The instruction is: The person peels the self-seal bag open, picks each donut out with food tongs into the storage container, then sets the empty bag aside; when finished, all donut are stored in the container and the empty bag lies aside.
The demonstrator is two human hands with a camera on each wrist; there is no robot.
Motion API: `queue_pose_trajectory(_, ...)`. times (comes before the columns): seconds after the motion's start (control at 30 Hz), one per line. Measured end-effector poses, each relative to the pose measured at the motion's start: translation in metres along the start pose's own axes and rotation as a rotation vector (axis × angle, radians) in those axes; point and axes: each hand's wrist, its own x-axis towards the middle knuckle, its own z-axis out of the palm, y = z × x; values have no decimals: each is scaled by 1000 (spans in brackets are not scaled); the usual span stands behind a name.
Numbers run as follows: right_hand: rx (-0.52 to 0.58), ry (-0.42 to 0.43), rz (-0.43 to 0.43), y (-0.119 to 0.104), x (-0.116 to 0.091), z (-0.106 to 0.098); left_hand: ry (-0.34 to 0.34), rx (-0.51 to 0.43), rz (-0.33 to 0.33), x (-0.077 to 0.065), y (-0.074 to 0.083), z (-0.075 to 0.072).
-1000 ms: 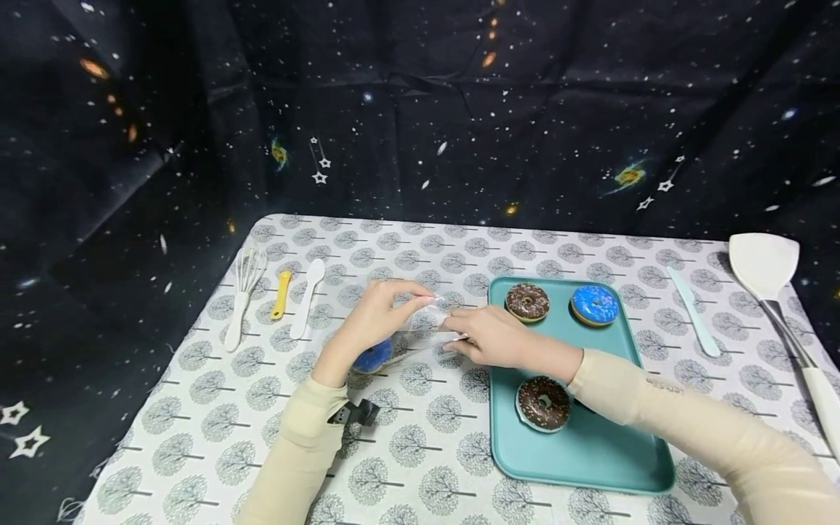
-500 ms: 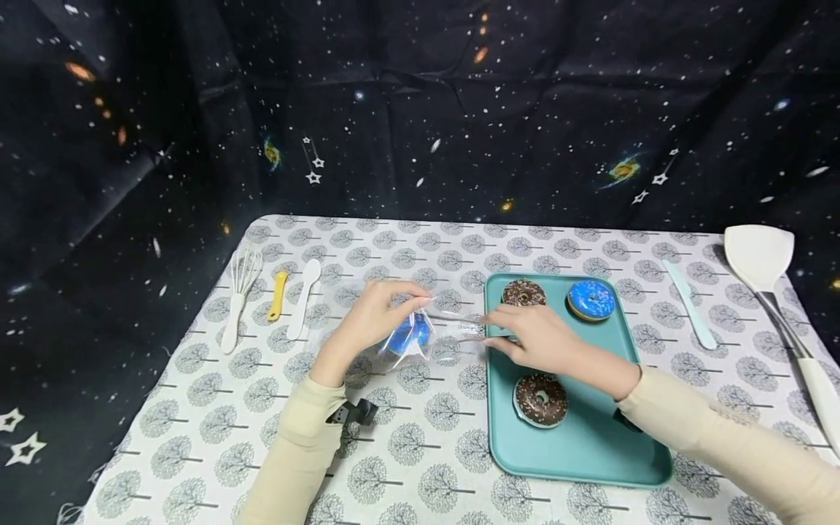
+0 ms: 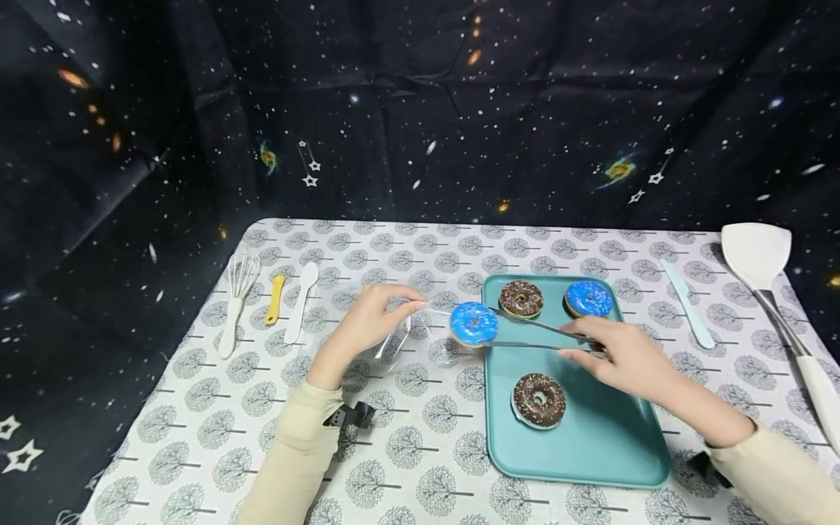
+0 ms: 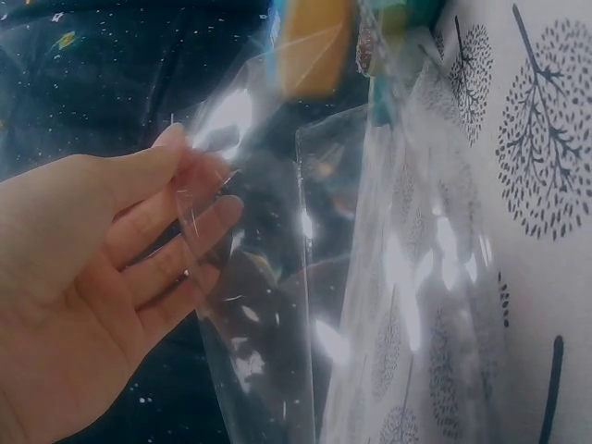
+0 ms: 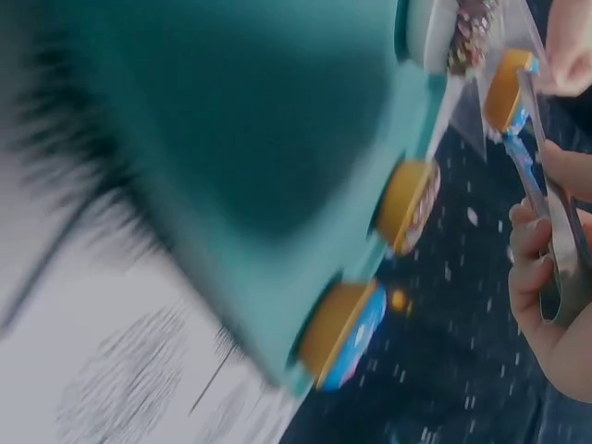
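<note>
My left hand (image 3: 370,321) pinches the rim of a clear plastic bag (image 4: 268,305) between thumb and forefinger, the other fingers spread loosely behind it. Metal tongs (image 5: 562,236) are in my right hand (image 3: 633,364), which grips them over the tray. Their tips clasp a blue frosted donut (image 3: 474,324), held at the left edge of the teal tray (image 3: 584,445), just outside the bag's mouth. In the left wrist view the donut's tan base (image 4: 314,51) shows past the bag, blurred. On the tray lie two chocolate donuts (image 3: 538,401) with sprinkles and another blue donut (image 3: 588,298).
At the left lie a white whisk (image 3: 236,306), a yellow handled tool (image 3: 275,300) and a white spoon (image 3: 302,302). A pale mint knife (image 3: 687,302) and a white spatula (image 3: 757,257) lie right of the tray. Dark starry cloth hangs behind the table.
My right hand has drawn back to the right with the tongs, bringing the blue donut from inside the bag out to the tray's edge. My left hand has stayed nearly still.
</note>
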Motion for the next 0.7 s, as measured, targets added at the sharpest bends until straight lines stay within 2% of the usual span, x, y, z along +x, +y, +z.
queue_pose_trajectory(0.17, -30, 8, 120, 9, -33, -22, -7, -3, 2, 0, 0, 0)
queue_pose_trajectory(0.33, -53, -4, 214, 17, -65, -35, -16, -9, 0, 0, 1, 0)
queue_pose_trajectory(0.53, -101, -28, 268, 30, -103, -45, -62, -14, -27, 1, 0, 2)
queue_pose_trajectory(0.7, -124, -32, 301, 38, -132, -53, -83, -10, -16, 0, -2, 5)
